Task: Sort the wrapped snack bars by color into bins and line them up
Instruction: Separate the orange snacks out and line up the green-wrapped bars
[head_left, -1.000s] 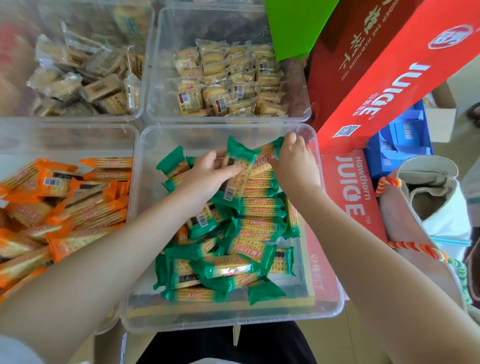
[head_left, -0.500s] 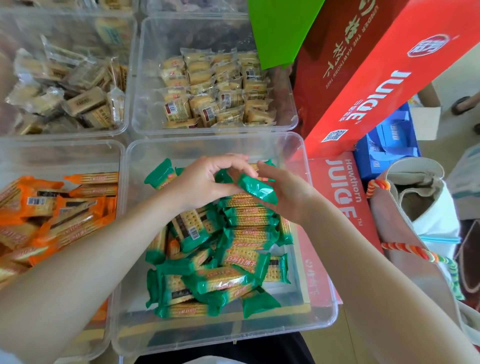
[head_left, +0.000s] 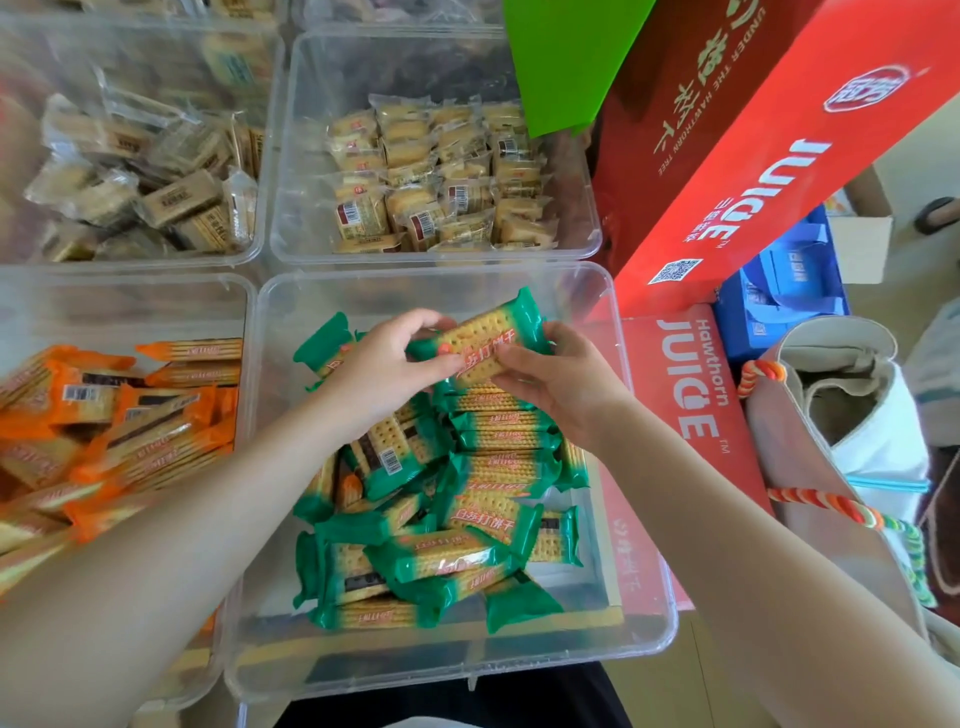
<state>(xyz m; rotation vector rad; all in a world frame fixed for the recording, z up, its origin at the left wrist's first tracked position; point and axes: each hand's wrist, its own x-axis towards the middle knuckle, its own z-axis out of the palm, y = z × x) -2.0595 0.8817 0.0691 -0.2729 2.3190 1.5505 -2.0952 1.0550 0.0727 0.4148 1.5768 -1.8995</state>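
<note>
Both hands hold one green-wrapped cracker bar (head_left: 480, 340) above the clear plastic bin of green bars (head_left: 644, 597). Left hand (head_left: 387, 371) grip: fingers curled, pinching the bar's left end. Right hand (head_left: 558, 382) grip: fingers curled round its right end. The bar is tilted, printed face up. Beneath it, green bars lie stacked in a row along the bin's right side; others are jumbled. Adjacent left, a clear bin of orange-wrapped bars (head_left: 130, 410).

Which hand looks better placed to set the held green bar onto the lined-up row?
Probably the right hand: it grips the green bar directly above the lined-up row on its side of the bin. The left hand pinches the other end, over the loose pile.
</note>
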